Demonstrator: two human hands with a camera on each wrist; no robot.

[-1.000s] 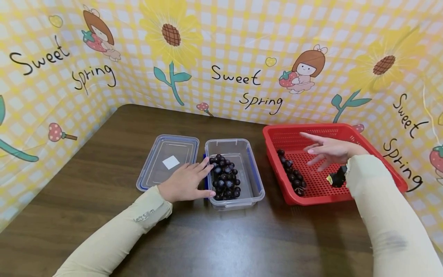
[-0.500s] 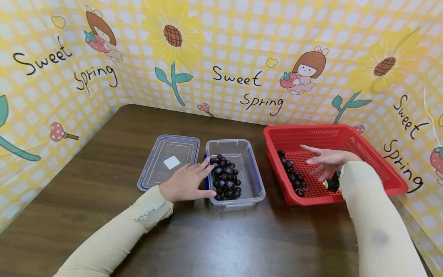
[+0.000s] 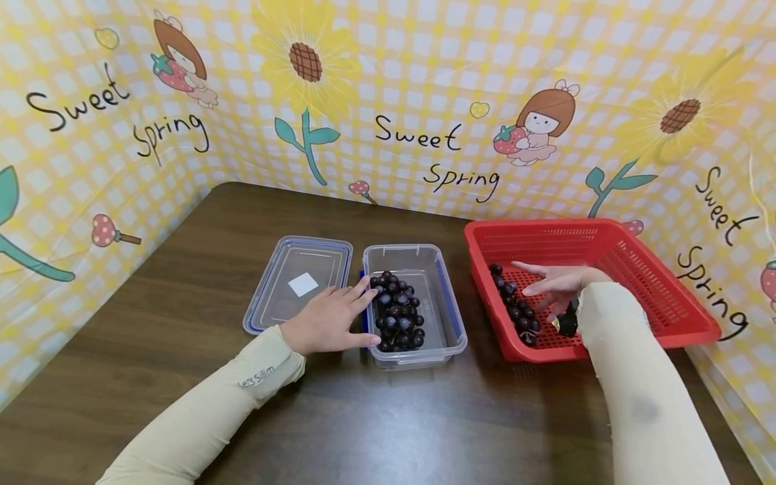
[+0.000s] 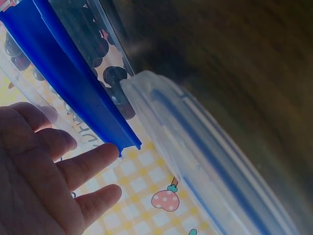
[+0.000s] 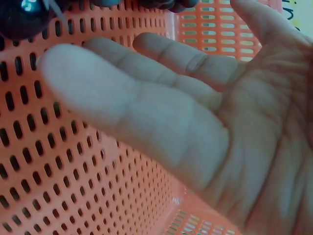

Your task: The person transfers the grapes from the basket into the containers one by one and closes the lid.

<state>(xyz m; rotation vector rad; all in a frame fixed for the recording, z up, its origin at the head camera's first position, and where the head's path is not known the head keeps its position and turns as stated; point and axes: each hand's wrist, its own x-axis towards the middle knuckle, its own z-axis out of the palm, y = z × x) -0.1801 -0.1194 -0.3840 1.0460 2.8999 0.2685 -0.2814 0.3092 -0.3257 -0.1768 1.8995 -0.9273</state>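
1. Hanging behind everything, a yellow-and-white checked cloth (image 3: pixel 412 87) printed with flowers and "Sweet Spring" walls in the work.
2. Beneath it, the dark wooden counter (image 3: pixel 151 337) carries all the containers.
3. On the right stands the red basket (image 3: pixel 545 240), with slotted walls and floor.
4. Near its left side, the clear box (image 3: pixel 424 355) stands uncovered, a blue latch (image 3: pixel 366 303) along its left wall.
5. Just left of the box, its apparent lid (image 3: pixel 275 293) lies flat, bearing a white square label (image 3: pixel 303 284).
6. The left grip (image 3: pixel 330 320) rests at the box's left edge, fingers spread and clamped on nothing; one fingertip meets the latch's end in the left wrist view. It seems to be steadying the box.
7. The right grip (image 3: pixel 560 279) hangs inside the basket, fingers apart, holding nothing, its tips pointing towards the grapes there. By my reading, the step in hand is a reach for them.
8. The boxed bunch (image 3: pixel 397 316) of dark grapes lies along the left side of the box floor, leaving bare floor to its right.
9. The basket bunch (image 3: pixel 514 303), narrower to the eye, lies along the basket's left wall, a pale stem showing at its near end. The next move probably calls for lowering the fingers around it, gathering it gently, and lifting it clear of that wall without shedding grapes.
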